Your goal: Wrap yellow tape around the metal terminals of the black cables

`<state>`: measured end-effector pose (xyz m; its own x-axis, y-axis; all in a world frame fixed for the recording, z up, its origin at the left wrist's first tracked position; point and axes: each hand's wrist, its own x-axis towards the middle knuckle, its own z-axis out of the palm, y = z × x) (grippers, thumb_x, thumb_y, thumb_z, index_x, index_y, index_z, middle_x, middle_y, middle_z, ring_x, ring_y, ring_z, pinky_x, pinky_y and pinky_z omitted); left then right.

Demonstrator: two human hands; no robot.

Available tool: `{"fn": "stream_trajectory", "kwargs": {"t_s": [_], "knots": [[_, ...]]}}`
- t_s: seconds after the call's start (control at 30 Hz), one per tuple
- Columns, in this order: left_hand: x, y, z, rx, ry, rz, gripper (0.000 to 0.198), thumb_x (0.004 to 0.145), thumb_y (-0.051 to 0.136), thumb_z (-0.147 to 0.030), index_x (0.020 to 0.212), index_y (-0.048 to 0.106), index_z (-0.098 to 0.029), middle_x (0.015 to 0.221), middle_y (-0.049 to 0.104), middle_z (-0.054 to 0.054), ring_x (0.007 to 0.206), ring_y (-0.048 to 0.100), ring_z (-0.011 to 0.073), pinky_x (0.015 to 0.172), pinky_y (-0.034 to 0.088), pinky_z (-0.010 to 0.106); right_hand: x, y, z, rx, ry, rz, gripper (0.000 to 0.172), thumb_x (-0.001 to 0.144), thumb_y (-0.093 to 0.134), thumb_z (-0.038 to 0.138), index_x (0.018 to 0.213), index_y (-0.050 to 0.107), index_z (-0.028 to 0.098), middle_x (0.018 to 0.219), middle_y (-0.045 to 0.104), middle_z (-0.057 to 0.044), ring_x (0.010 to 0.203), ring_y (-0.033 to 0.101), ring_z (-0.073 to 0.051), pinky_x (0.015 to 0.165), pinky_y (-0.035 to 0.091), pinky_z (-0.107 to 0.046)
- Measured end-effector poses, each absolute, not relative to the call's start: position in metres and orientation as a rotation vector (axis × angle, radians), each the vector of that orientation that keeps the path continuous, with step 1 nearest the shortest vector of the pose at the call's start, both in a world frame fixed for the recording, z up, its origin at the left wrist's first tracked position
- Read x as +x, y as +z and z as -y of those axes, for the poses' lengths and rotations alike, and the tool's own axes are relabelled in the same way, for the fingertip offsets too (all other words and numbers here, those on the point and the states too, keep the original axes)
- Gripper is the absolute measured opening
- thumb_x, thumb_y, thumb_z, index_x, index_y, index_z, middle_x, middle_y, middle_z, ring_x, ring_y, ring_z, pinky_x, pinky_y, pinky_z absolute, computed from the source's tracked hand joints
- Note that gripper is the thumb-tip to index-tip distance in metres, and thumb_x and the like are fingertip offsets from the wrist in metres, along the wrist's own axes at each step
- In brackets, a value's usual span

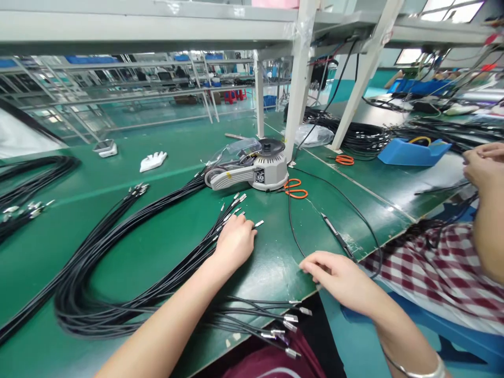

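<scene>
My left hand is closed over the upper ends of a bundle of black cables. A silver connector sticks out past its fingertips, and more metal ends lie just beyond the knuckles. Near the table's front edge, my right hand has thumb and fingers pinched together; whatever may be between them is too small to make out. A thin black cord runs down to those fingertips. Other connector ends of the cables spread over the front edge beneath my left forearm.
A grey round tape dispenser stands behind my hands, with orange-handled scissors beside it. A utility knife lies at right. Farther off are a white glove, a blue tape holder, shelf posts and a co-worker's hand.
</scene>
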<state>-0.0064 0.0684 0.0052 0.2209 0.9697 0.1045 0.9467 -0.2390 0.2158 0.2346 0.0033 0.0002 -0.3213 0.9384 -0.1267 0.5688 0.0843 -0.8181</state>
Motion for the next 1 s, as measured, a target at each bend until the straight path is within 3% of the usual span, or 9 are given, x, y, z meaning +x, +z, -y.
{"fn": "stream_trajectory", "kwargs": {"t_s": [0.2,0.37,0.57,0.7,0.83,1.0], "knots": [[0.007,-0.001,-0.085,2.355,0.414,-1.859,0.020,0.083,0.047,-0.015,0.073,0.065,-0.014,0.086,0.062,0.014,0.092,0.053,0.0297,0.081,0.041,0.042,0.217,0.000,-0.029,-1.440,1.258,1.639,0.025,0.085,0.052,0.038,0.089,0.068,0.020,0.079,0.070,-0.004,0.069,0.062,-0.017,0.063,0.046,-0.029],[0.007,0.013,-0.054,2.250,0.578,-1.728,0.018,0.088,0.043,-0.021,0.086,0.060,-0.017,0.084,0.065,0.005,0.082,0.058,0.0186,0.076,0.044,0.031,0.193,0.000,-0.051,-1.326,1.273,1.420,0.030,0.080,0.058,0.039,0.099,0.066,0.016,0.087,0.071,-0.007,0.076,0.064,-0.017,0.064,0.047,-0.027],[0.015,0.017,-0.033,1.883,0.981,-1.539,0.022,0.086,0.048,-0.028,0.100,0.063,-0.020,0.084,0.065,0.003,0.077,0.060,0.0161,0.072,0.047,0.029,0.170,0.005,-0.064,-1.218,1.330,1.446,0.024,0.078,0.062,0.039,0.078,0.066,0.016,0.067,0.064,-0.001,0.064,0.058,-0.015,0.060,0.044,-0.026],[0.013,0.020,-0.035,1.816,0.990,-1.495,0.022,0.085,0.050,-0.032,0.085,0.069,-0.021,0.080,0.067,0.003,0.077,0.060,0.0168,0.072,0.046,0.029,0.169,0.010,-0.061,-1.210,1.256,1.474,0.022,0.079,0.061,0.038,0.075,0.063,0.016,0.067,0.063,0.000,0.064,0.056,-0.014,0.063,0.045,-0.027],[-0.001,0.023,-0.037,1.680,0.877,-1.565,0.016,0.080,0.054,-0.030,0.076,0.065,-0.020,0.075,0.067,0.001,0.071,0.060,0.0166,0.068,0.045,0.028,0.174,0.011,-0.061,-1.252,1.183,1.447,0.022,0.080,0.061,0.038,0.077,0.064,0.017,0.070,0.063,-0.001,0.066,0.056,-0.015,0.065,0.045,-0.027],[0.001,0.026,-0.038,1.653,0.835,-1.444,0.022,0.081,0.052,-0.028,0.096,0.064,-0.018,0.081,0.066,0.002,0.071,0.058,0.0157,0.068,0.046,0.027,0.174,0.012,-0.065,-1.258,1.215,1.425,0.021,0.079,0.063,0.036,0.077,0.064,0.016,0.069,0.062,-0.001,0.068,0.057,-0.015,0.067,0.045,-0.027]]}}
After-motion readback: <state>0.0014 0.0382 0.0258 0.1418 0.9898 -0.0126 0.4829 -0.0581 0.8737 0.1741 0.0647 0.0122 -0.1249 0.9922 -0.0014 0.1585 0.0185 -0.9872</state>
